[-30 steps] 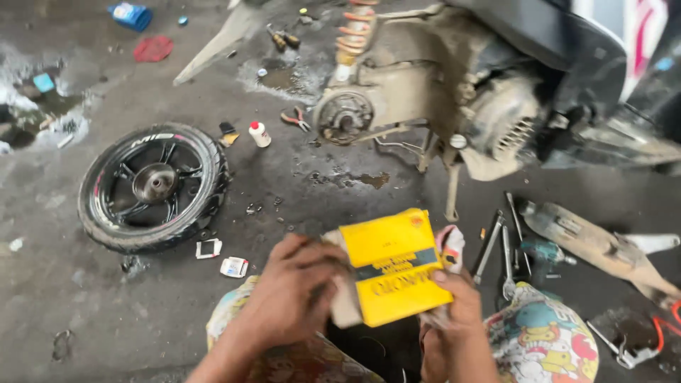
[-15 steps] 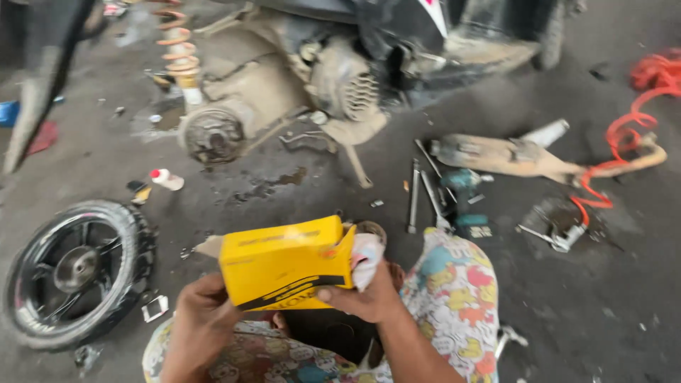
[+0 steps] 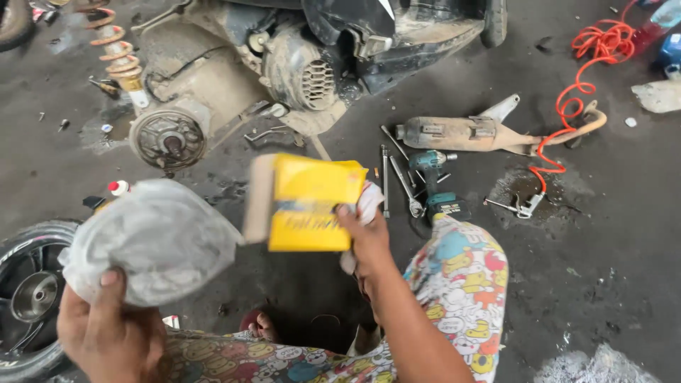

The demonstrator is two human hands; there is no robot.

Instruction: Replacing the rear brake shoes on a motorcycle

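Meanwhile the right hand (image 3: 365, 237) is gripping a yellow box (image 3: 312, 204) plus what looks like a white rag (image 3: 369, 202), raised over the concrete floor (image 3: 603, 234), while the left hand (image 3: 106, 330) is clutching a clear plastic bag (image 3: 152, 237) just beside it, above the wheel (image 3: 28, 298) at the floor's left edge
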